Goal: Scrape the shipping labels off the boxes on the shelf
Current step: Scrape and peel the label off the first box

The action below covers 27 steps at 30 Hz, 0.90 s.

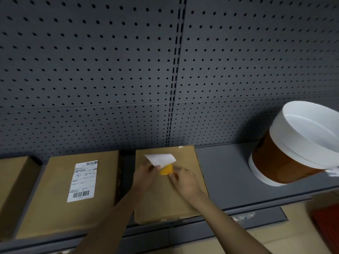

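Note:
Three brown cardboard boxes lie flat on the grey shelf (229, 178). Over the middle box (161, 198), my left hand (145, 176) pinches a white shipping label (160, 159) that is curled up off the cardboard with its blank underside showing. My right hand (185, 182) grips a yellow scraper (166, 170), whose edge sits under the lifted label. The box to the left (55, 198) carries a flat white label with barcodes (82, 180). Only a corner of a third box (12, 184) shows at the far left.
A white and orange bucket (293, 143) stands tilted in view at the shelf's right end, with a scrap of white paper beside it. Dark perforated back panels (110, 70) rise behind the boxes. Below the shelf lie cardboard and something red (326, 222).

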Each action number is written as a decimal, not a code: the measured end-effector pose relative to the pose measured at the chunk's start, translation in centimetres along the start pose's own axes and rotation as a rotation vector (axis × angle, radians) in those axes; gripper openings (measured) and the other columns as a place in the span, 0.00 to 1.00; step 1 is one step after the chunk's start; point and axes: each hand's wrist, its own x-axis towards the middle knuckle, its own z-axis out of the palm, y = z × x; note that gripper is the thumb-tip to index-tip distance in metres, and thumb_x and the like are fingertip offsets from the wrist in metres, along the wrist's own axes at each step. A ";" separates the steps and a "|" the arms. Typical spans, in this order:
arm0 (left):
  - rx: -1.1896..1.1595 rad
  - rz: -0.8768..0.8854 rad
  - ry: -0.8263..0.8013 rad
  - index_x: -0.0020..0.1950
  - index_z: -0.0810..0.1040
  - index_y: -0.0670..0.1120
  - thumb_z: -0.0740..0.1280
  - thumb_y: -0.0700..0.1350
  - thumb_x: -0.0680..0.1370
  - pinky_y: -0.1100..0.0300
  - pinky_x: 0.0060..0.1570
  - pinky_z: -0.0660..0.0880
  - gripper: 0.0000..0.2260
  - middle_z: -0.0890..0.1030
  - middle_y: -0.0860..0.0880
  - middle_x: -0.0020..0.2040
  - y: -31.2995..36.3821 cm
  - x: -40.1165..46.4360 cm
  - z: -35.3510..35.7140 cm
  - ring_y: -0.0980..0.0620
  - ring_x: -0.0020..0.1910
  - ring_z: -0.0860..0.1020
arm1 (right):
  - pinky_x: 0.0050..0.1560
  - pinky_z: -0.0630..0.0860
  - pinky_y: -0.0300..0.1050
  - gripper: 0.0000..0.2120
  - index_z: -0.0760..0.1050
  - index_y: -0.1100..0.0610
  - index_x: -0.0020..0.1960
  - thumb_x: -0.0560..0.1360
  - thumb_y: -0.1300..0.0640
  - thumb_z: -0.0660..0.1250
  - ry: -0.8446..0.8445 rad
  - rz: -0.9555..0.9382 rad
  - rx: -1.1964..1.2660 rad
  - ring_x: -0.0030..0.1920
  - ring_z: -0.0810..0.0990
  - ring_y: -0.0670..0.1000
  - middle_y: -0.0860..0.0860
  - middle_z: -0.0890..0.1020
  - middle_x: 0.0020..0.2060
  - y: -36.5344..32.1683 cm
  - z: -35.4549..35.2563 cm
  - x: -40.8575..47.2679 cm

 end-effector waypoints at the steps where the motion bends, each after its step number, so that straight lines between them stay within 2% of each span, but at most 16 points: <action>1: 0.014 -0.016 0.023 0.57 0.78 0.44 0.64 0.51 0.76 0.53 0.58 0.74 0.15 0.81 0.44 0.55 0.2 0.2 0.0 0.47 0.55 0.78 | 0.44 0.72 0.47 0.14 0.76 0.59 0.46 0.80 0.51 0.57 -0.003 -0.003 -0.011 0.45 0.79 0.57 0.56 0.82 0.43 0.4 -0.2 -0.2; 3: 0.022 -0.015 0.027 0.57 0.78 0.44 0.63 0.48 0.78 0.53 0.57 0.73 0.12 0.81 0.44 0.55 0.5 0.4 0.1 0.47 0.55 0.78 | 0.42 0.71 0.46 0.12 0.73 0.56 0.42 0.80 0.50 0.58 -0.005 -0.016 -0.028 0.40 0.76 0.55 0.53 0.78 0.38 1.0 -0.6 -0.6; 5: 0.021 -0.020 0.030 0.57 0.77 0.43 0.63 0.47 0.78 0.54 0.56 0.72 0.12 0.80 0.45 0.54 0.6 0.5 0.1 0.47 0.55 0.77 | 0.44 0.72 0.47 0.12 0.73 0.55 0.42 0.79 0.50 0.58 -0.004 -0.028 -0.028 0.39 0.74 0.53 0.51 0.76 0.37 0.9 -0.5 -0.4; 8: 0.050 -0.025 0.039 0.58 0.77 0.44 0.62 0.48 0.78 0.60 0.48 0.70 0.12 0.78 0.49 0.50 0.1 0.6 0.3 0.50 0.53 0.77 | 0.46 0.75 0.48 0.14 0.76 0.58 0.47 0.80 0.50 0.57 0.007 -0.009 -0.008 0.43 0.79 0.55 0.54 0.81 0.42 -0.2 0.4 0.4; 11: 0.089 -0.011 0.041 0.58 0.77 0.44 0.61 0.50 0.79 0.65 0.42 0.68 0.13 0.80 0.48 0.51 0.1 0.8 0.3 0.51 0.51 0.77 | 0.47 0.76 0.49 0.14 0.76 0.58 0.50 0.80 0.50 0.56 0.018 -0.001 0.020 0.46 0.80 0.57 0.56 0.82 0.45 -0.3 0.8 0.4; 14: 0.063 -0.032 0.065 0.56 0.78 0.43 0.61 0.50 0.79 0.60 0.49 0.69 0.13 0.82 0.44 0.53 0.2 1.0 0.2 0.51 0.49 0.77 | 0.46 0.77 0.49 0.15 0.76 0.57 0.49 0.80 0.49 0.56 0.003 0.003 0.024 0.45 0.80 0.57 0.56 0.83 0.44 0.7 0.5 -0.1; 17: 0.047 -0.038 0.051 0.58 0.77 0.42 0.60 0.50 0.80 0.55 0.55 0.71 0.15 0.80 0.41 0.55 0.4 1.0 0.2 0.47 0.53 0.77 | 0.45 0.76 0.48 0.15 0.76 0.57 0.48 0.80 0.48 0.57 -0.002 0.013 0.003 0.44 0.80 0.57 0.55 0.83 0.42 1.2 0.4 -0.3; 20: 0.044 -0.057 0.059 0.60 0.75 0.41 0.59 0.49 0.80 0.56 0.55 0.69 0.15 0.79 0.41 0.57 0.7 0.9 0.2 0.43 0.57 0.76 | 0.45 0.76 0.48 0.14 0.77 0.57 0.49 0.80 0.50 0.57 0.020 -0.005 0.043 0.46 0.81 0.57 0.56 0.83 0.44 0.1 0.8 0.5; 23: 0.033 -0.097 0.089 0.57 0.75 0.39 0.59 0.50 0.80 0.52 0.56 0.72 0.16 0.79 0.38 0.54 1.0 1.2 0.1 0.39 0.56 0.77 | 0.48 0.78 0.48 0.14 0.78 0.57 0.51 0.79 0.50 0.57 0.050 -0.002 0.066 0.47 0.81 0.57 0.56 0.83 0.46 -1.1 0.9 1.3; 27: -0.013 -0.108 0.037 0.62 0.72 0.40 0.58 0.49 0.80 0.50 0.61 0.70 0.16 0.77 0.39 0.59 0.8 1.1 0.0 0.42 0.59 0.75 | 0.47 0.77 0.48 0.14 0.78 0.57 0.51 0.79 0.50 0.57 0.045 -0.023 0.040 0.47 0.81 0.58 0.56 0.84 0.45 -0.4 0.7 1.0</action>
